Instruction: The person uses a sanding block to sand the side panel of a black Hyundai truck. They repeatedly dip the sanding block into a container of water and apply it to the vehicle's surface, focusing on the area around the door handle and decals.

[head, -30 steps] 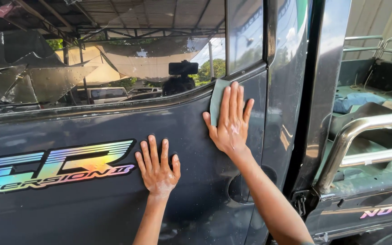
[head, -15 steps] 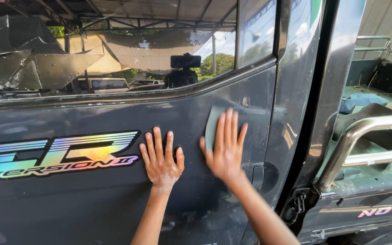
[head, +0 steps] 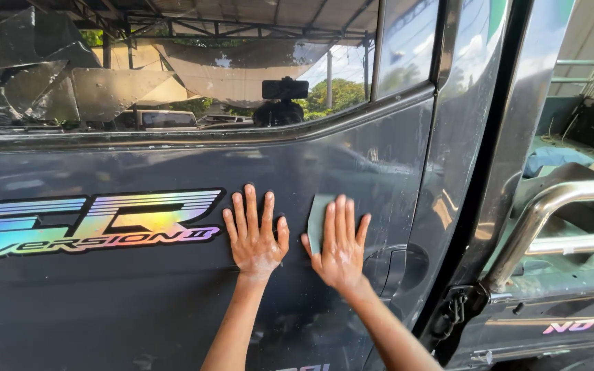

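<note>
Pressing flat against the dark vehicle door (head: 173,309), both hands lie side by side with fingers pointing upward. The left hand (head: 256,237) is spread wide, palm on the bare painted panel, holding nothing; its fingers are fanned and slightly apart. The right hand (head: 340,244) is likewise opened flat, and pins a small grey-green cloth (head: 317,221) against the door; the cloth shows only as a strip at the hand's left edge, between the two hands, the rest hidden under the palm and fingers. The two hands are near each other but not touching.

Just left of the left hand runs an iridescent rainbow decal (head: 94,223) stuck on the panel. Just right of the right hand sits the recessed door handle (head: 397,264). Above the hands, the side window (head: 173,75) mirrors a roof frame, trees and the head-worn camera. Further right, past the door's rear edge, stands a chrome tubular rail (head: 551,213) at the front of the truck bed (head: 572,158).
</note>
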